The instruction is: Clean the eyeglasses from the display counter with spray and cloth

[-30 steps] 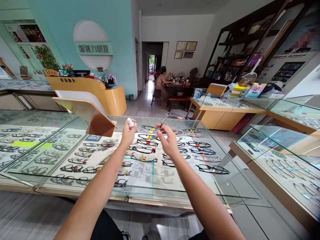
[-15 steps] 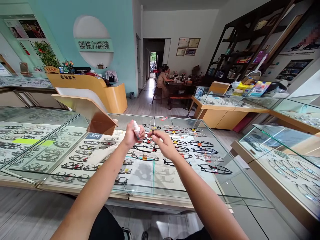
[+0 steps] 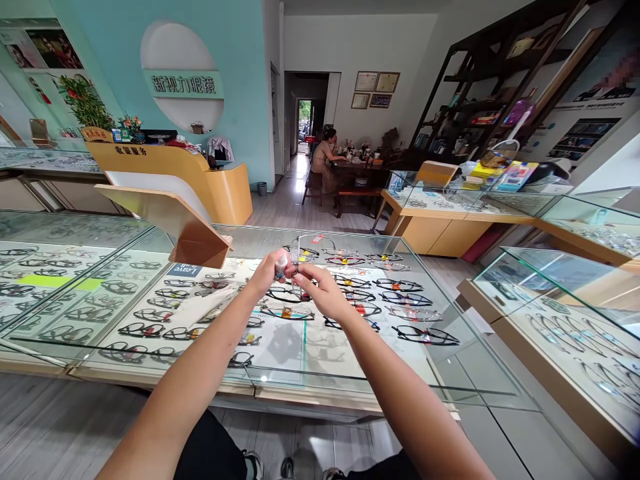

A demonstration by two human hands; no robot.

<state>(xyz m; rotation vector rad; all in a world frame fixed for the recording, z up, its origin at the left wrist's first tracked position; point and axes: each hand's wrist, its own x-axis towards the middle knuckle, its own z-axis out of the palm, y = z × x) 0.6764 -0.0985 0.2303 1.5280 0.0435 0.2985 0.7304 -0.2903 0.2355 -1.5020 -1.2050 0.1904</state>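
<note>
My left hand [image 3: 270, 272] is wrapped round a small white spray bottle [image 3: 281, 266], just above the glass display case [image 3: 280, 393]. Right beside it, my right hand [image 3: 317, 287] pinches a thin-framed pair of glasses [image 3: 299, 250] with a small red tag. The bottle is close to the glasses; whether they touch is too small to tell. Beneath both hands, inside the case, several pairs of glasses lie in rows, among them a black pair [image 3: 425, 335] at the right.
A tilted wooden-backed mirror or stand [image 3: 195, 230] stands on the case, left of my hands. More glass cases [image 3: 550, 300] are at the right. Behind are a yellow counter [image 3: 227, 190] and a person [image 3: 324, 162] seated at a dark table.
My left hand has turned the bottle, whose nozzle end pointed up and left before, and brought it closer to the glasses. The view has shifted slightly.
</note>
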